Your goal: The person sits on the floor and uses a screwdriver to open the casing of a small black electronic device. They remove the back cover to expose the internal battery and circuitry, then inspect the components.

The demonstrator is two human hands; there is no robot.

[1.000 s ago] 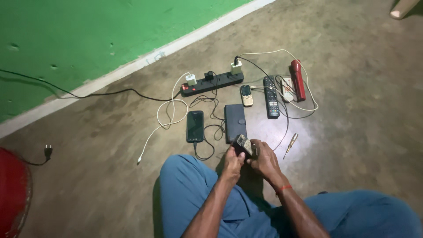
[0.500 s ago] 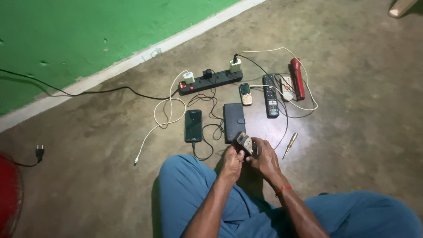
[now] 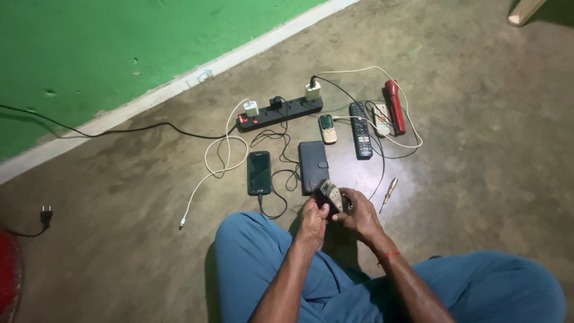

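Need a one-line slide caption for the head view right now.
Seated on a concrete floor, both hands, left hand and right hand, grip a small dark device beside phones and a power strip.

One view only, worn on the head, looking steeply down and forward over the blue-clad knees [image 3: 257,263] to the floor [image 3: 478,149]. It sits close above both hands, while the green wall [image 3: 119,48] crosses the upper left, farther off.
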